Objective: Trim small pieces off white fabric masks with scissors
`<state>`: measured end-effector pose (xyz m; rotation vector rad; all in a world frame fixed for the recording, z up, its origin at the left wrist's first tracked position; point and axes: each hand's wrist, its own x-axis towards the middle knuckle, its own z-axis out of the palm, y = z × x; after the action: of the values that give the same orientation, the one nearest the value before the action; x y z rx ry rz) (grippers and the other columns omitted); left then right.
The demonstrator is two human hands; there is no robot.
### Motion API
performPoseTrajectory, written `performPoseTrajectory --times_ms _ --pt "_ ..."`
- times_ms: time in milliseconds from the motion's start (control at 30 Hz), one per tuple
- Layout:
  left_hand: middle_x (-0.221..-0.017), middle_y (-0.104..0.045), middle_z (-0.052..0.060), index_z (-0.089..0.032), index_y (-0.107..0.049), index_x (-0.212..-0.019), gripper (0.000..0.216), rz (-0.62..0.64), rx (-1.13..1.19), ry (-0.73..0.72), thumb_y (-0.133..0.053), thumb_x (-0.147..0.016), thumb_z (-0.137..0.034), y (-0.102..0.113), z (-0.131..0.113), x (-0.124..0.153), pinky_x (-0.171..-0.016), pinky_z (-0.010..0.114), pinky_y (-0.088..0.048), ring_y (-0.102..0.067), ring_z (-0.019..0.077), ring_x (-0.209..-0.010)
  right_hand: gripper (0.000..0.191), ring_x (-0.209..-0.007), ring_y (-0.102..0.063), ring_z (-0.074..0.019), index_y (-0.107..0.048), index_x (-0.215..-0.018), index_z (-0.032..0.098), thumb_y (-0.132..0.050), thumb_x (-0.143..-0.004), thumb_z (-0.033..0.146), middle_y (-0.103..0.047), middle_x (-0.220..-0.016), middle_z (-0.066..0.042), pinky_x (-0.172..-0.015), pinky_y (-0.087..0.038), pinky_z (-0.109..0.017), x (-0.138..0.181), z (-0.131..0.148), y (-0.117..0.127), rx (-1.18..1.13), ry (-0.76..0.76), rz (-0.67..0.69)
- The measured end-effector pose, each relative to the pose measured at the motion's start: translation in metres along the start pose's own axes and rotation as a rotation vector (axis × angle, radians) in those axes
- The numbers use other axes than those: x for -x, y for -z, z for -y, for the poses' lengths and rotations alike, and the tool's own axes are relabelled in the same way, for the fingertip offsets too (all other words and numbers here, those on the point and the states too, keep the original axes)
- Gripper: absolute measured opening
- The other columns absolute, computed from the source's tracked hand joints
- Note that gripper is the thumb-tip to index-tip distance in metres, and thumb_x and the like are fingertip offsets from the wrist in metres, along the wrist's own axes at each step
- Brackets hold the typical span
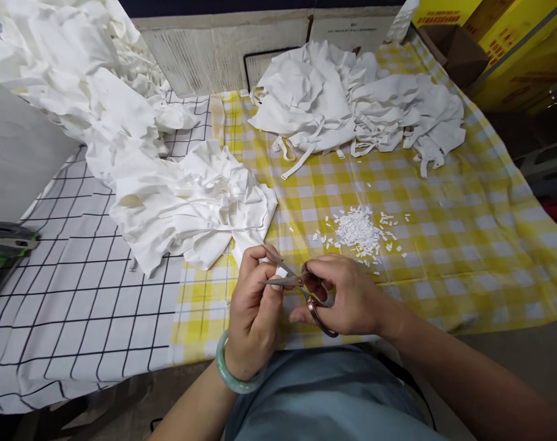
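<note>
Table: a black-grid cloth point(117, 324) covers the left part, a yellow-checked cloth point(471, 257) the right.
White fabric: one big heap point(81, 67) at far left, a crumpled bundle point(191, 202) near the hands, and a strapped pile point(310, 98) toward the back.
Hands: close together at the front edge; the left hand point(255, 306), wearing a green bangle point(229, 367), pinches a white tab, while the right hand point(352, 294) is closed around the scissors' handles.
Scissors: the scissors point(300, 281) have their blades parted, one on either side of the tab, tips over the left fingers; a slip or an early squeeze could nick a fingertip, and a poor angle could cut crooked.
White tab: the white tab point(281, 271) sits between the left fingertips and the blades' pivot.
Snippets: a loose mound of snippets point(357, 229) lies beyond the right hand; a sleeve or dragged fabric could probably scatter it.
Print: red characters on the yellow boxes point(503, 46) and small print on the carton point(214, 52) are too blurred to read; no brand is legible.
</note>
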<state>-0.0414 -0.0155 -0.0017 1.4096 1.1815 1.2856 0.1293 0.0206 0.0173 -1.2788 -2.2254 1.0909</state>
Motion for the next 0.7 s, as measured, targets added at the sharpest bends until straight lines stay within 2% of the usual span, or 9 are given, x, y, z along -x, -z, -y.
performPoseTrajectory --times_ms 367,567,700 --pt "-0.097 -0.048 0.009 -0.021 -0.064 -0.085 0.023 -0.002 0.049 0.002 -0.044 -0.098 -0.023 -0.002 0.001 0.002 -0.083 0.036 -0.047 -0.047 0.0235 -0.102 0.042 -0.051 -0.039 -0.0091 -0.042 -0.059 0.02 -0.077 -0.069 0.042 -0.047 -0.052 0.006 -0.053 -0.029 -0.024 0.001 0.0 0.0 -0.057 -0.032 -0.004" --pt "-0.102 -0.049 0.009 -0.02 -0.062 -0.084 0.024 -0.005 -0.004 0.013 -0.045 -0.098 -0.027 -0.004 0.001 0.002 -0.082 0.036 -0.048 -0.05 0.0236 -0.101 0.045 -0.049 -0.037 -0.0084 -0.042 -0.057 0.02 -0.077 -0.071 0.046 -0.045 -0.051 0.006 -0.051 -0.028 -0.023 0.006 -0.004 -0.001 -0.083 -0.056 0.0" --pt "-0.092 -0.051 0.008 -0.02 -0.059 -0.081 0.025 0.039 -0.065 -0.048 -0.043 -0.099 -0.023 -0.006 0.0 -0.001 -0.085 0.037 -0.045 -0.048 0.024 -0.103 0.045 -0.05 -0.035 -0.0081 -0.044 -0.057 0.02 -0.076 -0.072 0.048 -0.045 -0.052 0.006 -0.051 -0.028 -0.023 0.014 -0.01 -0.002 -0.084 -0.095 -0.03"
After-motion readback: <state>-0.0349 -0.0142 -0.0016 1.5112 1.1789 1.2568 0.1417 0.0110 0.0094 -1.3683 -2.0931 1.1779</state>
